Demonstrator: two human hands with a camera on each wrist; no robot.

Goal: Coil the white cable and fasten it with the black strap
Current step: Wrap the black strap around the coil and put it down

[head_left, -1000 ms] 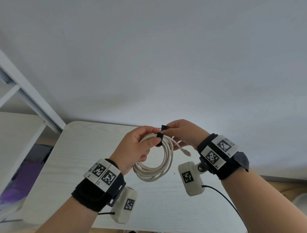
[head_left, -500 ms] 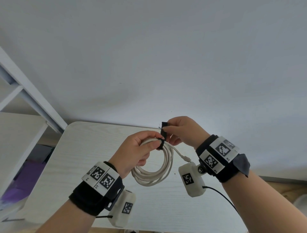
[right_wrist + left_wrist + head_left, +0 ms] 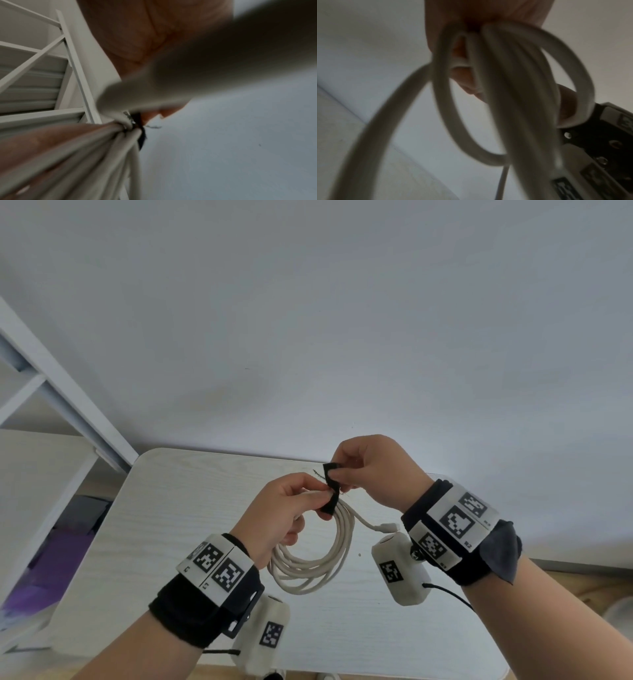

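Observation:
The white cable [image 3: 318, 563] hangs in several loops above the pale table [image 3: 164, 529]. My left hand [image 3: 291, 508] grips the top of the coil, fingers curled round the strands; the left wrist view shows the loops [image 3: 513, 94] blurred and close. The black strap [image 3: 331, 487] rises from the gripped spot, twisted. My right hand [image 3: 356, 470] pinches the strap's upper end between thumb and fingers, up and to the right of the left hand. A loose cable end with its plug [image 3: 385, 528] trails right under the right wrist. In the right wrist view the strap [image 3: 141, 136] shows as a dark sliver beside the bunched strands.
A white shelf frame [image 3: 65, 402] stands at the left, with purple things [image 3: 58, 556] beneath it. A plain pale wall [image 3: 342, 320] is behind the table. A thin black wire [image 3: 452, 595] runs from the right wrist camera across the table's right side.
My right hand has pulled the free end of the black strap upward and away from the coil, so more strap shows. Both hands have risen a little; the left still grips the coil.

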